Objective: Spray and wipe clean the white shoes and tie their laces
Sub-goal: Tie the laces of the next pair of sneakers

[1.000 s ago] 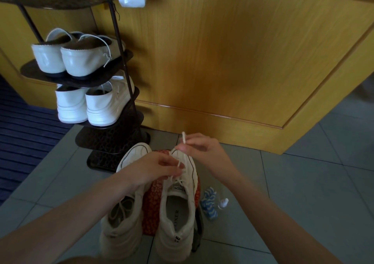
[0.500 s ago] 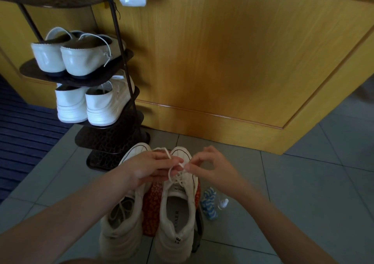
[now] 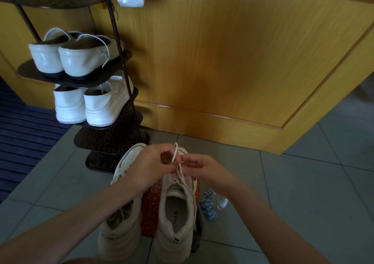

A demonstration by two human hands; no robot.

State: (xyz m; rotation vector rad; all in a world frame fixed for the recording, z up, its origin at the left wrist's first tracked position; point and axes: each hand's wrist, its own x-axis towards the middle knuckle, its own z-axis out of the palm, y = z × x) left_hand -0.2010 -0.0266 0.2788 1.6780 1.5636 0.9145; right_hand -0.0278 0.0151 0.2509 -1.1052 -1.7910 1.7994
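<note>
Lace runs toward 12 o'clock from the shoe on the floor, pinched by the left hand at 9 o'clock and the right hand at 3, both equally near.

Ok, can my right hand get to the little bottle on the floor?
Probably yes: the bottle lies uncovered beside the striped cloth, but the right hand would first have to drop the lace it pinches.
</note>
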